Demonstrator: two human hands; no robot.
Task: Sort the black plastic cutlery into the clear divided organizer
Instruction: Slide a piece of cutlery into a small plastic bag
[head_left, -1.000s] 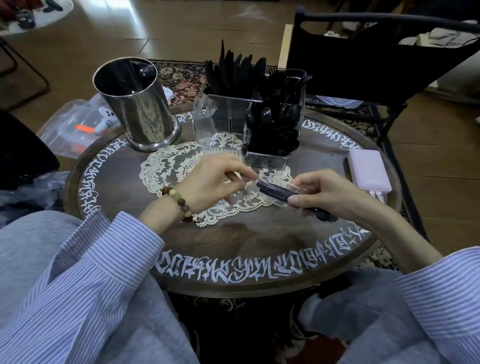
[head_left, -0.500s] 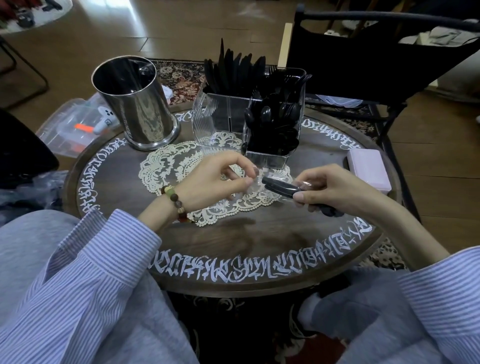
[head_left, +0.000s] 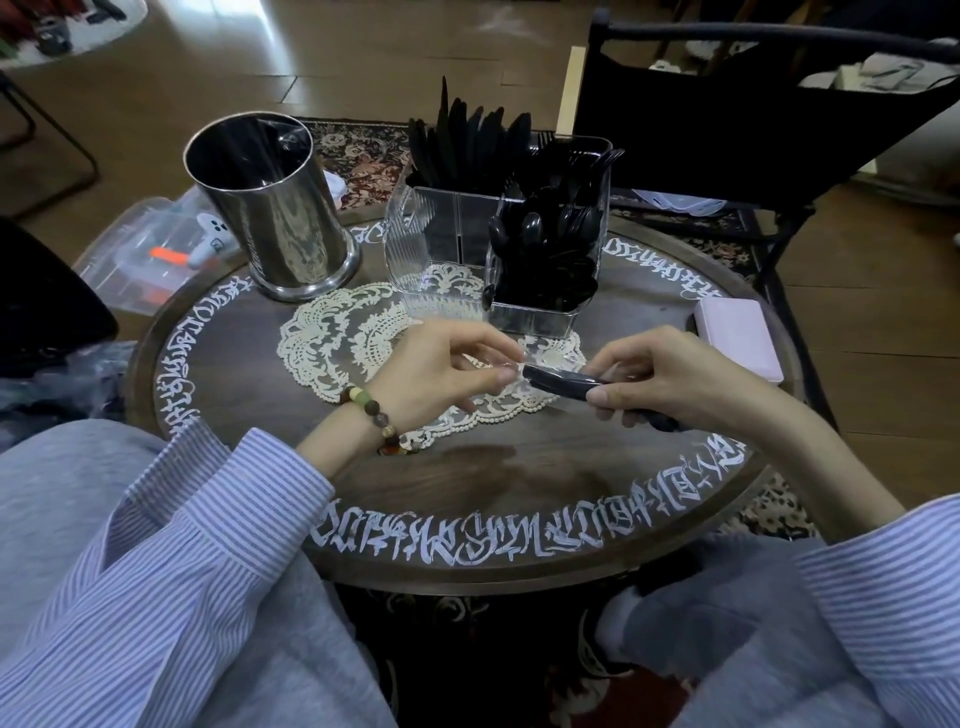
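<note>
The wrapped black cutlery piece (head_left: 563, 383) sits just above the doily, gripped in your right hand (head_left: 670, 379), while your left hand (head_left: 441, 371) pinches its clear wrapper's end. You look to be mid-unwrapping. Next, strip the film and drop the piece into its matching compartment of the clear organizer (head_left: 498, 244).

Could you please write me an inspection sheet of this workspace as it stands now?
Surface: round dark table with white lettering; lace doily.
Job's things: clear organizer, black cutlery upright in its compartments; wrapped cutlery piece.
Clutter: steel canister; pink case.
Grippers: left hand pinches clear wrapper; right hand grips the piece.
Cables: nothing seen.
Surroundings: black chair, wood floor, patterned rug.
</note>
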